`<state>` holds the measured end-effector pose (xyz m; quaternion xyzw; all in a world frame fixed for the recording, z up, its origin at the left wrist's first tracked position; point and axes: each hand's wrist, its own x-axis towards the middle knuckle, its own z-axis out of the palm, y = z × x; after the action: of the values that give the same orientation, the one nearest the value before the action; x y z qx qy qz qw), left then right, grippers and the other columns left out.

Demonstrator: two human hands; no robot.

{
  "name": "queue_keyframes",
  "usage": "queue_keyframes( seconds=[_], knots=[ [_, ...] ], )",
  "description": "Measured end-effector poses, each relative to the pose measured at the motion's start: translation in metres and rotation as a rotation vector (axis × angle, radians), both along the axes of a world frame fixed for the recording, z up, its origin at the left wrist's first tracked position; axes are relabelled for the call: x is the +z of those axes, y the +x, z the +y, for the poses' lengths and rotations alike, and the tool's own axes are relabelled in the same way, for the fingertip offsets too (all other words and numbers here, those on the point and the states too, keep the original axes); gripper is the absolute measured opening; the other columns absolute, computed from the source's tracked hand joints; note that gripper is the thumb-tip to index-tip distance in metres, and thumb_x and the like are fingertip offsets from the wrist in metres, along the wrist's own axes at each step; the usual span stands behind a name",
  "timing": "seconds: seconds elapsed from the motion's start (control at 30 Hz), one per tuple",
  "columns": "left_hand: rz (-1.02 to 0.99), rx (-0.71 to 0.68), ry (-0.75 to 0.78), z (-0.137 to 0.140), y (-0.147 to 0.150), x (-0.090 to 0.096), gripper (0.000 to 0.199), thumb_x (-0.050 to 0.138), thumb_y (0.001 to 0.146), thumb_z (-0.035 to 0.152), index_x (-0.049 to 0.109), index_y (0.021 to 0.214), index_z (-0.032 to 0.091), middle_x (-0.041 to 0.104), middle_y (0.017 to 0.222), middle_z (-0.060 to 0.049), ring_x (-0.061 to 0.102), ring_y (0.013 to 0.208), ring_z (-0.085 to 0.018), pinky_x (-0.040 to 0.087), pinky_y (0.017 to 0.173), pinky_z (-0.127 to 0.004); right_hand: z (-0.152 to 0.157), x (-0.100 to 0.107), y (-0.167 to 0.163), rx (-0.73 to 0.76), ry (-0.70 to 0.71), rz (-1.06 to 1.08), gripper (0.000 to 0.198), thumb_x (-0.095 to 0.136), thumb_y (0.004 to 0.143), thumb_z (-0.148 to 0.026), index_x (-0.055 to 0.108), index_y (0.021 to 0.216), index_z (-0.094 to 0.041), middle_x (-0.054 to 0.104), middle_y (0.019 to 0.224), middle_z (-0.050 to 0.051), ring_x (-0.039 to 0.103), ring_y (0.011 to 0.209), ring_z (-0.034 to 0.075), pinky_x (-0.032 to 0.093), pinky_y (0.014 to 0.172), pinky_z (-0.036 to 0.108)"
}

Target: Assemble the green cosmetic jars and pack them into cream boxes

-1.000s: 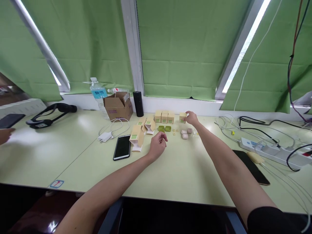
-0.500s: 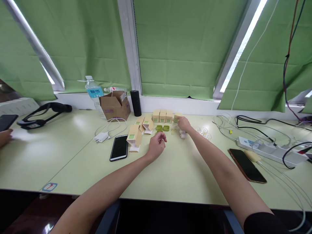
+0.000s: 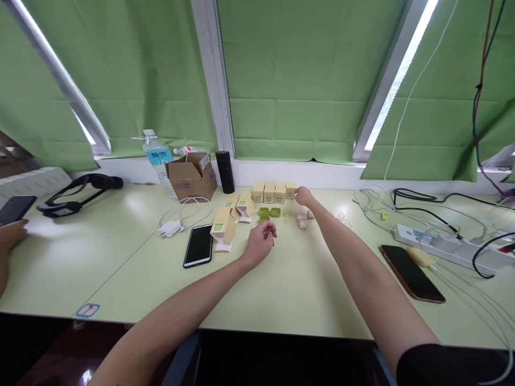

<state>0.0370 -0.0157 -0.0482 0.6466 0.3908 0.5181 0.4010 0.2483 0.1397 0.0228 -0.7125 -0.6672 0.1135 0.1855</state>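
At the right end of a row of small tan cardboard boxes (image 3: 269, 192), my right hand (image 3: 304, 196) has its closed fingers against the side of the last box (image 3: 290, 190). Its fingertips are partly hidden. My left hand (image 3: 261, 239) rests on the table with its fingers curled in and nothing visible in them. Beyond it lie several small green square trays (image 3: 275, 212) and tiny yellowish pieces (image 3: 285, 221). Pale pink pieces (image 3: 302, 221) sit below my right wrist. To the left stand tan boxes with open flaps (image 3: 223, 225).
A phone (image 3: 198, 245) lies left of the opened boxes, a second phone (image 3: 411, 273) by the power strip (image 3: 450, 247). A brown carton (image 3: 192, 179), black cylinder (image 3: 225, 171) and water bottle (image 3: 158, 155) stand at the back. Another person's hand (image 3: 12, 236) is at far left.
The last box has moved left and straightened against the row, with my right hand at its side. My left hand has stayed in place. The view has shifted slightly.
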Motion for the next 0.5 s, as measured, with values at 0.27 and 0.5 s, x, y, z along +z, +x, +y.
queue_keyframes(
  seconds=[0.27, 0.5],
  knots=[
    [0.261, -0.034, 0.131, -0.005, -0.001, -0.003, 0.024, 0.047, 0.073, 0.003, 0.061, 0.079, 0.021, 0.065, 0.07, 0.002, 0.055, 0.058, -0.013, 0.041, 0.058, -0.025, -0.113, -0.009, -0.015, 0.077, 0.103, -0.077, 0.021, 0.055, 0.098, -0.023, 0.073, 0.107, -0.026, 0.076, 0.112, 0.01, 0.071, 0.102, 0.031, 0.051, 0.079, 0.038],
    [0.623, 0.127, 0.235, 0.003, -0.009, 0.005, 0.027, 0.047, 0.084, 0.006, 0.067, 0.094, 0.021, 0.072, 0.091, -0.005, 0.066, 0.087, -0.022, 0.051, 0.081, -0.035, -0.204, -0.053, -0.048, 0.379, 0.056, -0.307, 0.019, 0.05, 0.101, -0.028, 0.065, 0.108, -0.021, 0.076, 0.103, 0.011, 0.072, 0.083, 0.027, 0.038, 0.065, 0.031]
  ],
)
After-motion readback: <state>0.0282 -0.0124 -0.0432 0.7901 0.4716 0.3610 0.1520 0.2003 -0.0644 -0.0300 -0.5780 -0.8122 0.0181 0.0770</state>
